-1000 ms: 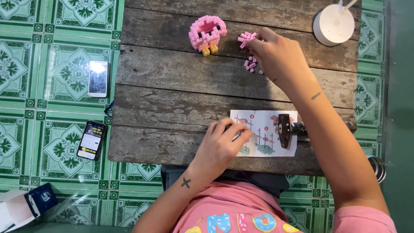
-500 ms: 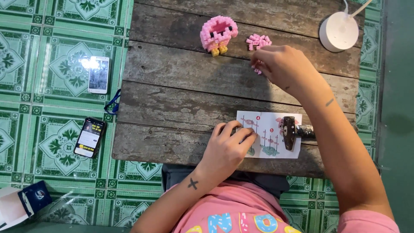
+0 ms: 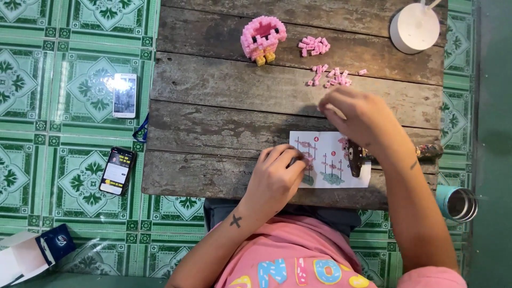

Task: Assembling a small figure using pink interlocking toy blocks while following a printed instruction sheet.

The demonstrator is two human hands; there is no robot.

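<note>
Two hands work at our plank table: left hand (image 3: 274,178) curled, fingertips pressing the instruction sheet (image 3: 329,166) at lower centre, right hand (image 3: 358,116) seemingly pinching something unseen, where a careless sweep could scatter the loose pink bricks (image 3: 332,77) above.

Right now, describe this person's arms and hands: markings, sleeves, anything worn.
Both arms are bare to the shoulder, with no sleeves over the forearms, no gloves, and no rings or watch visible. The left forearm carries a small dark cross-shaped mark near the wrist. The right forearm has a short dark mark near its wrist. A pink shirt with coloured lettering covers the torso.
</note>
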